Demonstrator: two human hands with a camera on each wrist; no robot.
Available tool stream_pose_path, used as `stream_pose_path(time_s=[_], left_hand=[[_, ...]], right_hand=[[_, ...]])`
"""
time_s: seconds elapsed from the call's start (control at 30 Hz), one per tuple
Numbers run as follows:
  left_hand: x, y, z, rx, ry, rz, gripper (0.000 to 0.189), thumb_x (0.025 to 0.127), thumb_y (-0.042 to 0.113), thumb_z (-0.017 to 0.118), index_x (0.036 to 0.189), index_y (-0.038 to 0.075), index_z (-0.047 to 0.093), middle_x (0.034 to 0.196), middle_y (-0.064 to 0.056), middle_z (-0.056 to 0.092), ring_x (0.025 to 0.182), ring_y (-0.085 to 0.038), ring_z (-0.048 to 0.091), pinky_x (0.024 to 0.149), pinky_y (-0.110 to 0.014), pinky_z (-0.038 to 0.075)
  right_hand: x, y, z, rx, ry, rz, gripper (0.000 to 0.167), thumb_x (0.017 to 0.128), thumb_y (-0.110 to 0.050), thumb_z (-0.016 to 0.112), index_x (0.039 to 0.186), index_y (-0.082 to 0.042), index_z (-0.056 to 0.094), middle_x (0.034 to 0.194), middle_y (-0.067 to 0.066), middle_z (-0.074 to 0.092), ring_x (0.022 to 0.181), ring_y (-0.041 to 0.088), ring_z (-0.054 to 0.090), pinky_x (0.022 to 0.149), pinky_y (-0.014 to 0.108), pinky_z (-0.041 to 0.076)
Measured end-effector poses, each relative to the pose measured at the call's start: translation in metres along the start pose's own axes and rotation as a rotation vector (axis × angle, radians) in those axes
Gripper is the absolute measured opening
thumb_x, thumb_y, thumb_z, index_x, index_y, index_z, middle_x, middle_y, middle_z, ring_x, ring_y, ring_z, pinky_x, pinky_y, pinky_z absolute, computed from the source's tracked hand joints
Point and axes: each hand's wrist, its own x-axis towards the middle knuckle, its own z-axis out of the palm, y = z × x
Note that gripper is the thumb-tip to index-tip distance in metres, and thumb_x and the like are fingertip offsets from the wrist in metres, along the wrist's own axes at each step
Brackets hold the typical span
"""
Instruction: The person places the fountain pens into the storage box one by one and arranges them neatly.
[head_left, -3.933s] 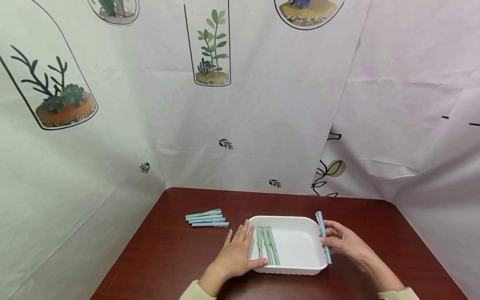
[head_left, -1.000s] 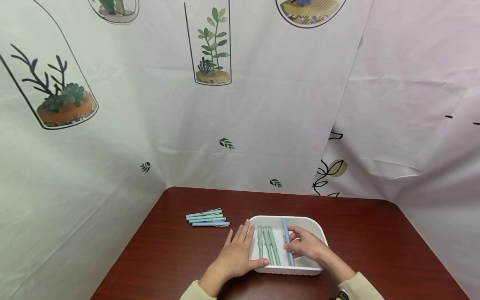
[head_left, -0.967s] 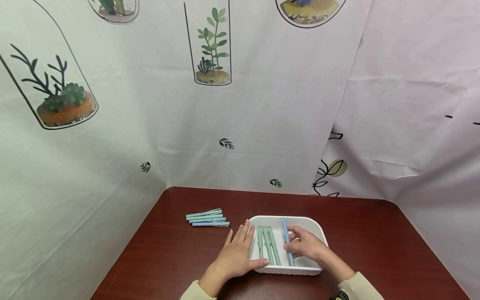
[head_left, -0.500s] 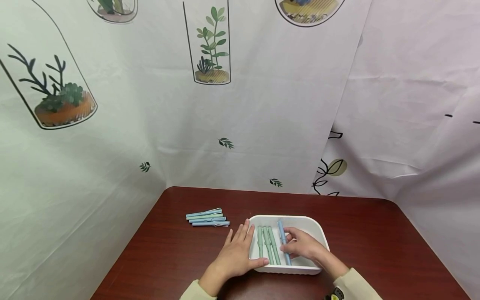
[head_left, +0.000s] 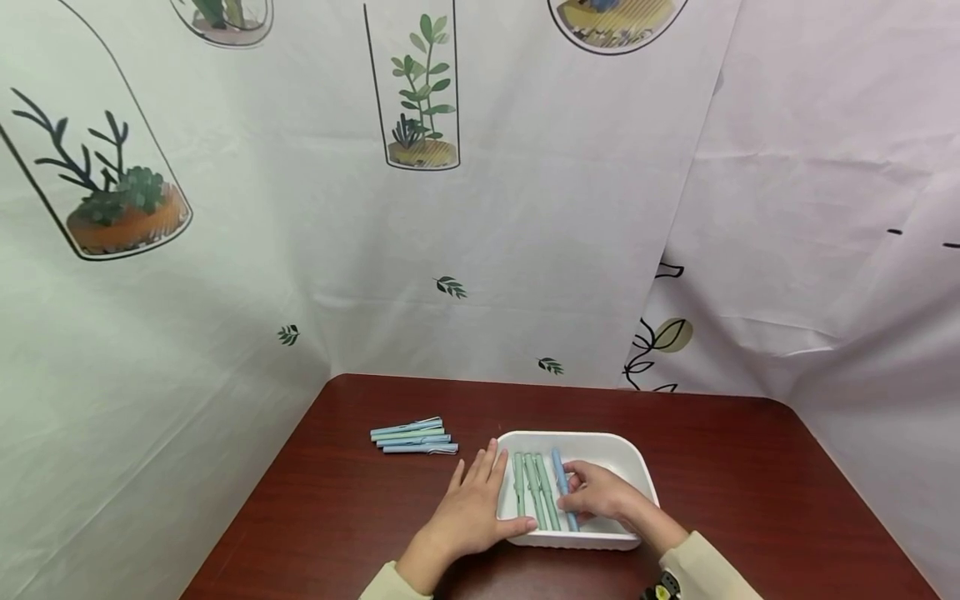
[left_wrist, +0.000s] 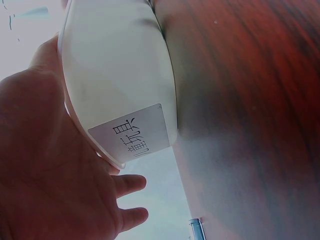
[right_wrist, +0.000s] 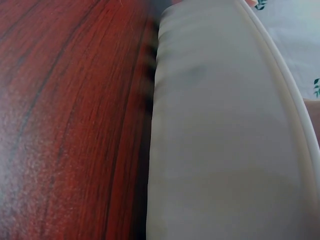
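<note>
A white plastic tray (head_left: 615, 540) stands on the table. My left hand (head_left: 467, 510) lies over its left end, fingers spread and straight, thumb on the front rim. Three light green pens (head_left: 533, 487) lie side by side in the tray's left part. Just right of them, my right hand (head_left: 600, 492) pinches a light blue pen (head_left: 559, 469) between thumb and fingers, low inside the tray. The left wrist view has the palm (left_wrist: 45, 165) beside the tray's outer wall (left_wrist: 117, 65). In the right wrist view the tray wall (right_wrist: 220, 125) hides most of the hand.
Several blue and green pens (head_left: 415, 437) lie grouped on the dark red table (head_left: 337, 500), left of the tray. A label (left_wrist: 132, 131) is stuck on the tray's outside. Printed white cloth (head_left: 525, 250) hangs behind the table.
My right hand has brought the blue pen from beyond the tray's right edge into it, then left and down towards the green pens. The left hand has stayed in place.
</note>
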Motion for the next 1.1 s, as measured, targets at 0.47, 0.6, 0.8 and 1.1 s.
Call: stream_pose_path(time_s=[0.47,0.6,0.8,1.1], left_hand=[[-0.0015,-0.0002,0.0004,-0.007,-0.004,-0.001,0.108,0.084,0.073,0.063,0.160,0.006,0.028,0.168,-0.014,0.018,0.152,-0.036,0.027,0.120,-0.061,0.021],[-0.0016,0.0003,0.0000,-0.009,-0.005,-0.003,0.107,0.084,0.073,0.063,0.160,0.006,0.028,0.169,-0.014,0.018,0.152,-0.035,0.027,0.120,-0.061,0.020],[-0.0014,0.0005,0.0006,-0.007,-0.004,-0.004,0.108,0.084,0.073,0.063,0.160,0.006,0.027,0.169,-0.014,0.017,0.152,-0.036,0.027,0.120,-0.061,0.020],[-0.0011,0.0008,0.0000,-0.005,-0.004,-0.002,0.108,0.084,0.073,0.063,0.160,0.005,0.027,0.169,-0.014,0.017,0.152,-0.036,0.027,0.119,-0.062,0.021]], right_hand=[[0.0020,-0.0021,0.0068,-0.071,0.039,0.027,0.060,0.078,0.003,0.076,0.130,0.017,0.049,0.080,0.008,0.054,0.063,0.015,0.057,0.055,0.030,0.057],[0.0022,-0.0025,0.0080,-0.097,0.060,0.026,0.058,0.078,0.002,0.077,0.129,0.015,0.052,0.079,0.007,0.054,0.062,0.015,0.057,0.055,0.030,0.056],[0.0022,-0.0026,0.0090,-0.158,0.076,0.022,0.060,0.078,0.000,0.079,0.130,0.014,0.052,0.077,0.007,0.055,0.057,0.014,0.058,0.052,0.028,0.054],[0.0021,-0.0039,0.0100,-0.207,0.089,0.052,0.064,0.079,-0.003,0.080,0.134,0.011,0.051,0.076,0.007,0.057,0.054,0.013,0.059,0.050,0.027,0.053]])
